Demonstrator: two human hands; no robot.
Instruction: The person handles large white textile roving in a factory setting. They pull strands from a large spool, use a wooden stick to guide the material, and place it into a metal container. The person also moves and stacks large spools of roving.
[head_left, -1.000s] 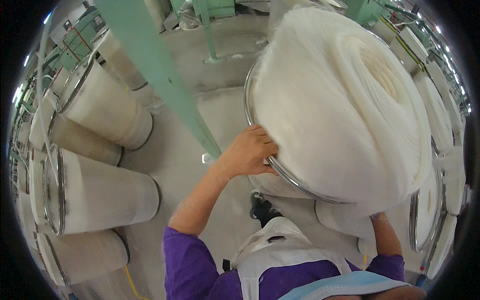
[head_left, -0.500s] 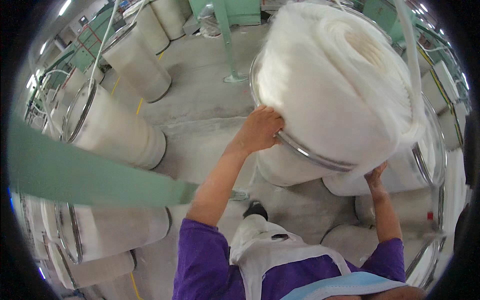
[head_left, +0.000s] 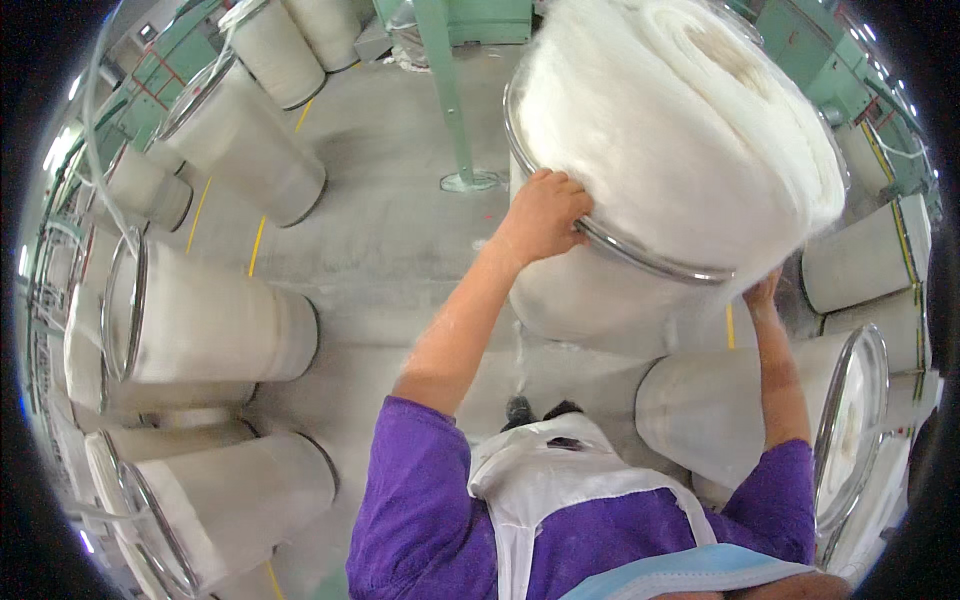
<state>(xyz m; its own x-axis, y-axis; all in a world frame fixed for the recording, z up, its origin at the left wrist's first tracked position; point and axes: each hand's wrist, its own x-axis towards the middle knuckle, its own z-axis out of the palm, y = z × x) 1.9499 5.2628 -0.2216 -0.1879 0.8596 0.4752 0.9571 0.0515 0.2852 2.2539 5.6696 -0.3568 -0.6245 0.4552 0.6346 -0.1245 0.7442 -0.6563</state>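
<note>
- Left hand (head_left: pixel 548 213): gripping metal rim (head_left: pixel 655 262) of white can (head_left: pixel 590 295), upper centre
- White fibre (head_left: pixel 650 140) heaped above rim
- Right hand (head_left: pixel 764 287): right of can, mostly hidden, can't tell grip

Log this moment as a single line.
white can: heaped with fibre | left hand: gripping the can's metal rim | right hand: at can's right side, partly hidden, grip unclear

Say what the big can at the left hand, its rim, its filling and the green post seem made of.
Can: probably plastic; smooth, off-white, dull wall.
Rim: likely polished metal; bright, mirror-like streaks.
Filling: soft fibre, matte; fuzzy edges, loose coils. Cotton or synthetic, can't tell.
Green post: perhaps painted metal; even green coat hides what's beneath.
</note>
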